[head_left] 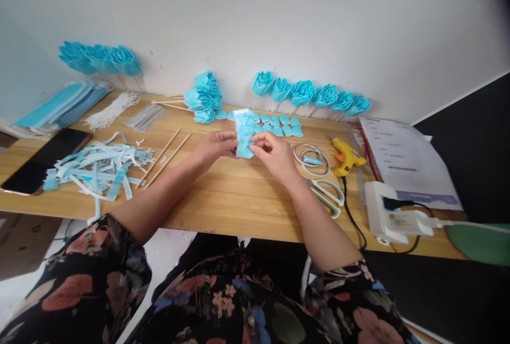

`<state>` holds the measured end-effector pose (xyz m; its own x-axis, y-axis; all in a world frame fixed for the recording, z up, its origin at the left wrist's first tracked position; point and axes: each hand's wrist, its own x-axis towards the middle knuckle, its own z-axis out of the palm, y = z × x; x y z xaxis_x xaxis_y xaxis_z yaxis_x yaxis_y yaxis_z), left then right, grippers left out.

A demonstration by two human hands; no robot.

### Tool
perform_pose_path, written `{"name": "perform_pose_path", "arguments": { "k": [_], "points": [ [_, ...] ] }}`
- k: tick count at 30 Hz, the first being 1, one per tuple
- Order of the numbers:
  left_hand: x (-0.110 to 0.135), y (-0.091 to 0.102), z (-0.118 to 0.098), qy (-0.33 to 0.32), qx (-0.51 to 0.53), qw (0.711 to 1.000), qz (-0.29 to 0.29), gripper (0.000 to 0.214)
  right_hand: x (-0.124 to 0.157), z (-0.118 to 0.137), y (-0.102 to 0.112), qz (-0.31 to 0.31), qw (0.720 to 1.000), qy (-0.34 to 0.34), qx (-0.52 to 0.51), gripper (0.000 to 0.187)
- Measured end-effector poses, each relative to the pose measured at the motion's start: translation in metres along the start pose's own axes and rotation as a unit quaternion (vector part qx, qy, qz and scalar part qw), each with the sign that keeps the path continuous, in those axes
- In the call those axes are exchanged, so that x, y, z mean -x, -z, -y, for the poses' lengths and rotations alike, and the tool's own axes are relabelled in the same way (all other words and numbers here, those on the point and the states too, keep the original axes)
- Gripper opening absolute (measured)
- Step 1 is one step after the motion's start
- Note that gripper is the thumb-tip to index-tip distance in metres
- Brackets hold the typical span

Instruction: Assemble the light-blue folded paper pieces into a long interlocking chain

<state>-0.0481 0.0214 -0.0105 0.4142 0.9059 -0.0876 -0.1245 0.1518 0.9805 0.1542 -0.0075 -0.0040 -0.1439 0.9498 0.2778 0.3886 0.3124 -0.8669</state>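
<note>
My left hand point(217, 146) and my right hand point(274, 154) meet over the wooden table point(227, 195). Both pinch a strip of folded light-blue fabric pieces point(244, 131) that stands upright between them. My left fingers grip its left edge. My right thumb and fingers press on its lower right part. Behind it, small folded blue pieces point(281, 125) lie in rows on the table.
Blue fabric roses point(311, 93) lean on the wall, more at the left point(99, 58) and centre point(204, 97). Cut blue-white scraps point(98, 166), wooden sticks point(165, 155), a phone point(42, 161), a tape roll point(311, 157), scissors point(329, 195), a yellow glue gun point(346, 155), papers point(406, 161) and a power strip point(388, 216) lie around.
</note>
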Motion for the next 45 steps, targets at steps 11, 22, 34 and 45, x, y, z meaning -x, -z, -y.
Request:
{"name": "perform_pose_path", "arguments": {
  "k": [11, 22, 34, 45],
  "points": [
    [0.0004, -0.0046, -0.0035, 0.007, 0.002, 0.999, -0.034, 0.036, 0.0015, 0.0038, -0.0005, 0.009, 1.000, 0.001, 0.008, 0.016],
    [0.0013, -0.0060, -0.0045, -0.002, 0.000, 0.999, -0.042, 0.030, 0.0010, 0.0027, -0.0003, 0.004, 1.000, 0.007, 0.004, 0.018],
    [0.0024, -0.0060, -0.0035, -0.002, -0.004, 1.000, -0.031, 0.035, 0.0012, 0.0022, 0.0011, -0.008, 1.000, 0.004, 0.029, 0.016],
    [0.0028, -0.0082, -0.0065, -0.005, 0.026, 0.999, -0.035, 0.048, 0.0012, 0.0025, 0.0013, -0.002, 0.999, 0.010, 0.032, 0.016]
  ]
}}
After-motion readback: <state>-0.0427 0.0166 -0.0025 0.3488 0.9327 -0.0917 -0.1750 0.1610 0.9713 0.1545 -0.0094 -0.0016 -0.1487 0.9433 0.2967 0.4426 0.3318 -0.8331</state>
